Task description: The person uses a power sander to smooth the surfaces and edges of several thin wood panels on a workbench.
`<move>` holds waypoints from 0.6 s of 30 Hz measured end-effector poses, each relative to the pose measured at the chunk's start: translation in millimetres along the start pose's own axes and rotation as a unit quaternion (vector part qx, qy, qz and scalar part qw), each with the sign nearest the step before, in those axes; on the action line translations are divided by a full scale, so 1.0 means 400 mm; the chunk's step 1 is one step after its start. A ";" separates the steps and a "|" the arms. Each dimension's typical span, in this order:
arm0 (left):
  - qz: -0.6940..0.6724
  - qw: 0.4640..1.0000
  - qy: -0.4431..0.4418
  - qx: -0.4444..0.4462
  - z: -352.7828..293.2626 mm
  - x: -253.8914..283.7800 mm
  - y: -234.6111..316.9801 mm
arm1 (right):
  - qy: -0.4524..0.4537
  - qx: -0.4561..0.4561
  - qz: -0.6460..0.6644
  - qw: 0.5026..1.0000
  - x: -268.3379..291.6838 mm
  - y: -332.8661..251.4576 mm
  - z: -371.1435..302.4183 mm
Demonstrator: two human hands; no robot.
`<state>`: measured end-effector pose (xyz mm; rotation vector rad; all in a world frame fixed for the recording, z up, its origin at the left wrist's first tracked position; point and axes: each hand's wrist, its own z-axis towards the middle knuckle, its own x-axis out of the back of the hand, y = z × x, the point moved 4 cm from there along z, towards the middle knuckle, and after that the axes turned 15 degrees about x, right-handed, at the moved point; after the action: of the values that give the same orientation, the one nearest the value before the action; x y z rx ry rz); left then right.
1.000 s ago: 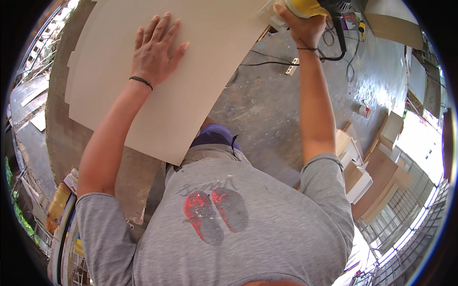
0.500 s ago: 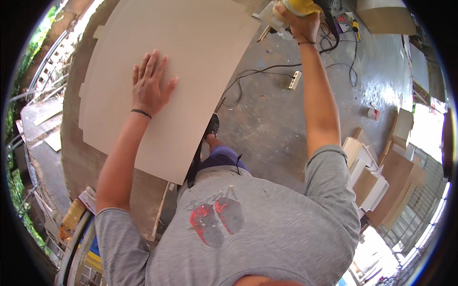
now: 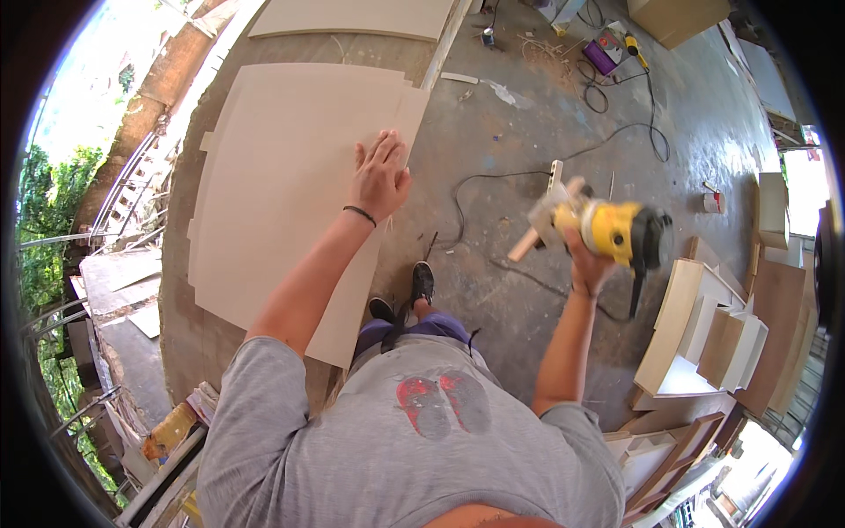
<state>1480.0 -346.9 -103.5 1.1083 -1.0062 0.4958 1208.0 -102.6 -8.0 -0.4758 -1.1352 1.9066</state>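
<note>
A large pale board (image 3: 273,194) lies flat on a brown work surface to my left. My left hand (image 3: 382,180) rests on it near its right edge, fingers stretched out, holding nothing. Out to the right, over the floor, my right hand (image 3: 588,264) is wrapped round a yellow and black trim router (image 3: 616,233). The router is tilted on its side, apart from the board, its black motor end to the right. A clear base and a strip of wood (image 3: 525,244) show at its left end; motion blurs them a little.
A black cord (image 3: 480,176) winds over the grey floor to a white power strip (image 3: 555,172). Another pale board (image 3: 352,16) lies at the far end. White cabinet parts (image 3: 695,330) stand at right, near a small paint can (image 3: 713,202). A purple box (image 3: 602,55) sits far right.
My right hand has brought the router from the far edge back toward me and to the right, away from the board. My left hand has moved to the board's right edge.
</note>
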 end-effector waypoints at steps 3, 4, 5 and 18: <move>0.069 0.996 -0.047 0.043 0.043 0.027 0.047 | 0.081 0.024 -0.036 0.996 0.137 -0.007 -0.085; 0.057 0.998 -0.018 0.036 0.076 0.026 0.044 | 0.102 0.034 -0.051 0.993 0.171 -0.020 -0.106; 0.044 0.999 0.011 0.029 0.132 0.006 0.031 | 0.120 0.035 -0.071 0.990 0.206 -0.028 -0.128; 0.145 0.989 -0.031 0.015 0.308 -0.077 0.126 | 0.232 0.014 -0.173 0.957 0.532 -0.125 -0.329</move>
<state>1375.0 -433.8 -93.1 1.0139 -1.2267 0.7145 1198.7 152.3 -13.6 -0.6238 -0.8147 1.4071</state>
